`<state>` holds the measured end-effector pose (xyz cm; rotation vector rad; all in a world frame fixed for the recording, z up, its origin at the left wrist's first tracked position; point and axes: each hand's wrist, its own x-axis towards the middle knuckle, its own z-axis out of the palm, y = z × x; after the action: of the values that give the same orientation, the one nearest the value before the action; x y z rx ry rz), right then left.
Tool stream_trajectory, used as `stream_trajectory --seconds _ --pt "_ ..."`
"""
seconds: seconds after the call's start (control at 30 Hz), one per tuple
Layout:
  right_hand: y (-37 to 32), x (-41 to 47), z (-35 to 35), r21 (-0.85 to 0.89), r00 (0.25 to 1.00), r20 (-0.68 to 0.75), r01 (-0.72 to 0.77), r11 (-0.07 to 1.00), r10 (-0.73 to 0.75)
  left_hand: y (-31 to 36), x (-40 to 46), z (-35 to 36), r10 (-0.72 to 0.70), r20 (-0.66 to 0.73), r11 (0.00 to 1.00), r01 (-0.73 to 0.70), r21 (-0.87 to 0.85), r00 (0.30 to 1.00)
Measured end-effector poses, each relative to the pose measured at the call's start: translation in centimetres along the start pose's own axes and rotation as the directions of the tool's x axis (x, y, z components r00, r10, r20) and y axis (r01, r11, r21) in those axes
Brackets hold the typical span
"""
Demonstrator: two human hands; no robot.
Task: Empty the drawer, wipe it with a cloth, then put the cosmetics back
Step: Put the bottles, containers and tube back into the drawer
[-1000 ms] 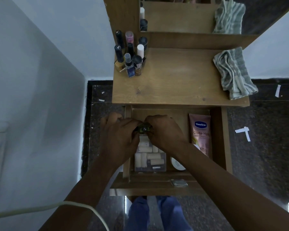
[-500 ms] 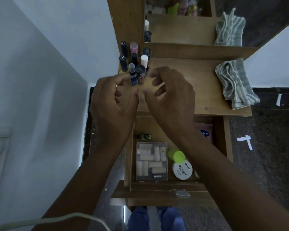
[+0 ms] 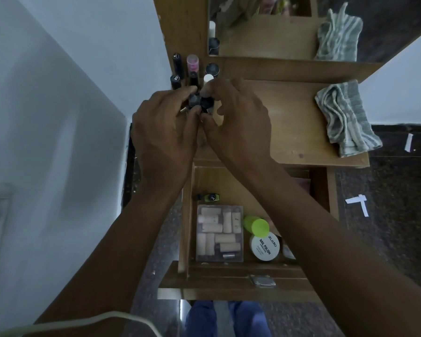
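The wooden drawer (image 3: 229, 278) is pulled open below the dressing table top (image 3: 294, 127). Inside it lie a small green nail polish (image 3: 210, 197), a clear box of pale rolls (image 3: 219, 233), a green-capped bottle (image 3: 257, 224) and a white nail polish jar (image 3: 265, 248). Several small bottles (image 3: 192, 66) stand at the top's back left corner. My left hand (image 3: 163, 132) closes on a grey-capped bottle (image 3: 193, 99) there. My right hand (image 3: 241, 122) closes on a black-capped bottle (image 3: 206, 102) beside it. A striped cloth (image 3: 345, 117) lies on the top's right side.
A mirror (image 3: 265, 27) stands behind the top and reflects the cloth. A pale wall (image 3: 58, 142) runs close along the left. My right forearm hides the drawer's right part. A cable (image 3: 95, 322) crosses the bottom left. Paper scraps (image 3: 360, 203) lie on the dark floor.
Both hands rose out of the drawer, leaving the green nail polish lying there, reached the bottle cluster on the top and closed on two bottles.
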<state>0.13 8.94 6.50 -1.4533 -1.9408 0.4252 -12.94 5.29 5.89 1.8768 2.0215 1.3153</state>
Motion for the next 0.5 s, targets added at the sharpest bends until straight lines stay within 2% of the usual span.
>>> stream_trajectory --seconds 0.23,0.5 --pt "0.5 -0.8 -1.8 0.061 0.999 -0.009 0.032 0.998 -0.031 0.6 -1.2 -1.6 0.014 0.01 0.999 -0.014 -0.037 1.0" --pt "2.4 -5.6 -7.4 0.031 0.965 0.26 0.038 0.999 -0.045 3.2 -5.0 -4.0 0.138 0.171 0.989 -0.125 -0.082 0.976"
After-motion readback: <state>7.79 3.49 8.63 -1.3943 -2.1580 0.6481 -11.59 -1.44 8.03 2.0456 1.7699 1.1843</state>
